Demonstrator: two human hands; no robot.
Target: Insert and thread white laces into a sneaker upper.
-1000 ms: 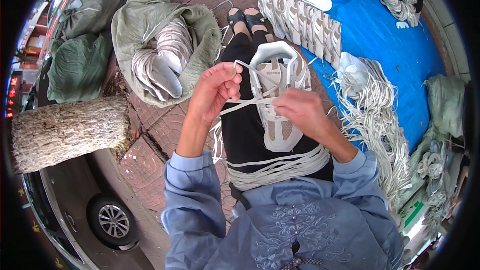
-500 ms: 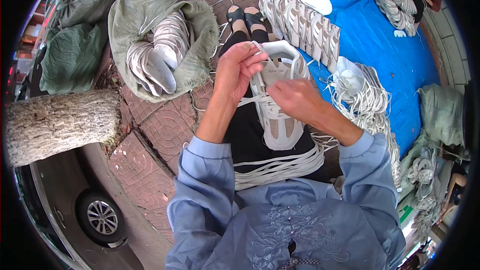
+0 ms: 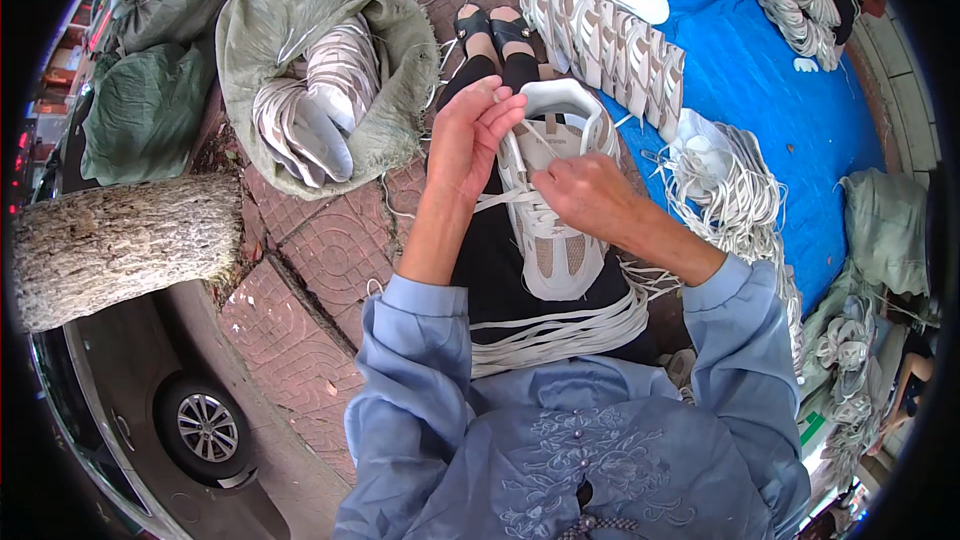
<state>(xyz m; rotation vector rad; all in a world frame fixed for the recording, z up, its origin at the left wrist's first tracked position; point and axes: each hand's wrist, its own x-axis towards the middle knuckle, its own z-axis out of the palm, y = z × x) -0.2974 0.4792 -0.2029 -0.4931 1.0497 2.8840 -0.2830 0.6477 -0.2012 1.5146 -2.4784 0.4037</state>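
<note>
A white and beige sneaker upper [image 3: 568, 262] lies on my lap over black trousers, toe toward me and padded collar away. A white shoelace [image 3: 518, 197] runs through its lower eyelets, with a loose end off to the left. My left hand [image 3: 470, 135] is raised beside the collar, fingertips pinched on the lace. My right hand [image 3: 588, 195] is closed over the tongue [image 3: 548, 142], thumb and forefinger gripping the lace; its fingertips are partly hidden. A bundle of white laces [image 3: 565, 342] lies across my lap, nearer my body.
An open grey-green sack [image 3: 400, 130] holding stacked uppers stands left on brick paving. Rows of uppers [image 3: 610, 55] and a lace-trailing pile [image 3: 725, 180] lie right on a blue tarp [image 3: 815, 155]. A tree trunk [image 3: 130, 245] and a parked car [image 3: 150, 390] are at far left.
The lace loop that stood up at my left fingertips no longer shows there. My left fingers have drawn closer together. My right hand has barely moved, and the upper stays in place.
</note>
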